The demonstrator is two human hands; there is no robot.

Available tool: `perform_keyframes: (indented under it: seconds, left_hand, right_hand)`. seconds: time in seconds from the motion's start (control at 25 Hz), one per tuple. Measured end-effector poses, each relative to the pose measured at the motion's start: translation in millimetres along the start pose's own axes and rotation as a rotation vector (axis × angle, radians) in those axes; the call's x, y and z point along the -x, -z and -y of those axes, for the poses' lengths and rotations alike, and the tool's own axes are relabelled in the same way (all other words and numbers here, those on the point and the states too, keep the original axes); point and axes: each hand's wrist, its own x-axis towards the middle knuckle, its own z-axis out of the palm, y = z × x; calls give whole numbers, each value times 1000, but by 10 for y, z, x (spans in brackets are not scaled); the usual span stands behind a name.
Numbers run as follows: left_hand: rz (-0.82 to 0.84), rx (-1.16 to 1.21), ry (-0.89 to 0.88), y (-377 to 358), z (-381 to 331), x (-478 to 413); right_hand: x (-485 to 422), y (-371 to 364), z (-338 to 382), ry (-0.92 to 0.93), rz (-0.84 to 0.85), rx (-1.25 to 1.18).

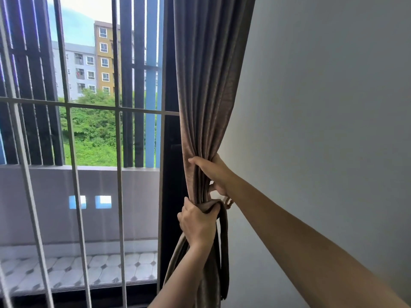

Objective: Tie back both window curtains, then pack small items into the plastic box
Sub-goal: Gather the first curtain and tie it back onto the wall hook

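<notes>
The right hand (213, 174) curls round the gathered curtain (206, 85), bunching its folds beside the wall (322, 107) at the right edge of the window (93, 107). Just below it, the left hand (196, 223) grips the bundle together with the tie-back strip (224, 241), which hangs down the curtain's right side. I judge the tie not yet fastened. The other curtain and the plastic box are out of view, so the packing seems wholly ahead.

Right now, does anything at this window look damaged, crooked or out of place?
Nothing stands out. The curtain hangs in even folds, the right hand grips it, and the left hand holds the tie band just below. No tear or stain shows, and the window bars look unbroken.
</notes>
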Motion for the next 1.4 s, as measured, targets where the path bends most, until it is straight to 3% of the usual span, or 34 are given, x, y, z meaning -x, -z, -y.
perform_keyframes:
  seconds: [0.2,0.4,0.52,0.64,0.8,0.88,0.96,1.04,1.16,1.28,1.4]
  left_hand:
    - [-157,-58,63,-35,-113,49]
    - [-192,-1,49,-68,-76,53]
    - [-163,51,69,-43,-62,62]
    - [-155,36,42,-18,-35,90]
    - [-135,31,6,14,-23,154]
    - [-133,40,-4,27,-31,185]
    - [-115,76,-3,49,-40,191]
    - [-57,100,-12,91,-20,152]
    - [53,96,-104,202,77,45]
    - [102,80,-145,296,112,-38]
    - [33,63,-104,238,104,0]
  right_hand:
    - [74,61,-10,-32,88,1]
    - [117,484,-276,69,315,92]
    - [104,687,-655,30,223,528]
    - [76,761,-962,115,237,1004]
    - [113,691,-810,315,-167,1296]
    - [126,578,-766,411,-297,1199]
    - [124,459,-838,370,-305,845]
    - [132,390,-965,252,-210,417]
    - [184,418,-1134,194,-28,87]
    - [300,442,-1207,157,124,192]
    - [263,468,-1288,162,52,299]
